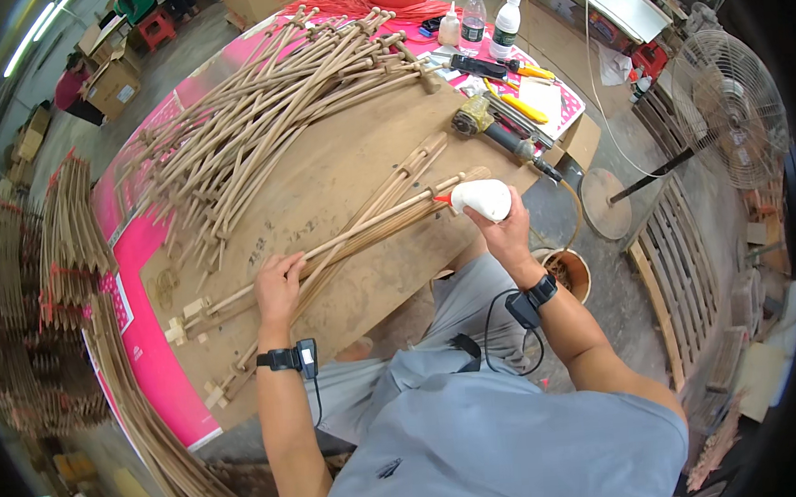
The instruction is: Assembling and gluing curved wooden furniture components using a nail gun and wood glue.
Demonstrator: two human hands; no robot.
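Observation:
My right hand (504, 231) is closed round a white squeeze bottle (484, 199) with a red nozzle. The bottle is tipped sideways, and its nozzle points left at a small collar near the far end of a thin wooden rod (360, 230). Whether the tip touches the wood, I cannot tell. My left hand (280, 288) grips that rod nearer its left end, fingers bent over it. Under and beside the rod lie more slim wooden sticks (386, 195), some with small blocks (177, 332) at their left ends, on a brown board (347, 315).
A large heap of wooden rods (263, 120) covers the table's far left. At the far right lie a power tool (491, 129), yellow-handled tools (528, 108) and plastic bottles (473, 21). A standing fan (726, 105), a bucket (575, 274) and a slatted pallet (682, 277) are to the right.

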